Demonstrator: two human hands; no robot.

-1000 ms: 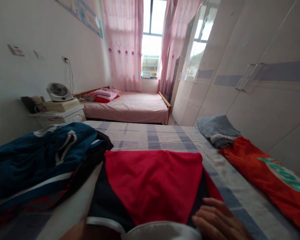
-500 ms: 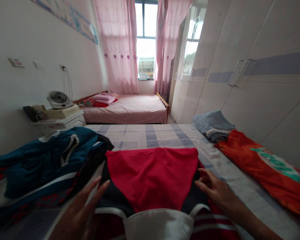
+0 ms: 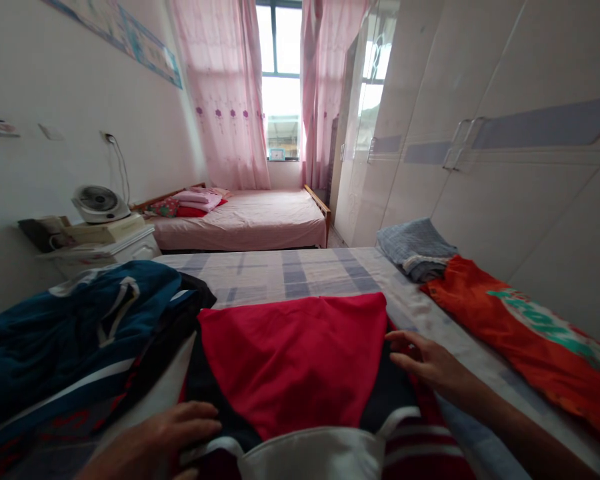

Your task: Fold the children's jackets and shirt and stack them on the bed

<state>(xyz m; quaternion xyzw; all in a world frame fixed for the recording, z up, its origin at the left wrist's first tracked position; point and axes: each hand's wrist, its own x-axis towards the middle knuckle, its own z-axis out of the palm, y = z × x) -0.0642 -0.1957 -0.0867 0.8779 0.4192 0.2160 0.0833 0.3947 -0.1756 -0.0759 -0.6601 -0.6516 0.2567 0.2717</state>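
A red, black and white garment (image 3: 295, 367) lies partly folded on the bed in front of me. Its red panel faces up, with black sides and a white section at the near end. My left hand (image 3: 173, 433) rests at the near left side of the garment, fingers stretched over the black fabric and its white trim. At the right edge, my right hand (image 3: 420, 357) has its fingers slightly bent and apart, the tips at the black side. Whether those tips press on the cloth, I cannot tell. Striped dark red fabric (image 3: 425, 443) shows beneath at the near right.
Blue and black clothes (image 3: 145, 300) are heaped on the left. An orange garment (image 3: 470, 300) and folded grey-blue cloth (image 3: 415, 243) lie along the right of the checked bedsheet (image 3: 260, 270). Beyond are a pink bed (image 3: 260, 217), a small fan (image 3: 100, 203) and a wardrobe (image 3: 430, 100).
My left hand has moved down and onto the garment's near left side. My right hand stays by the right edge. The whole view has shifted slightly, with the scene moving left.
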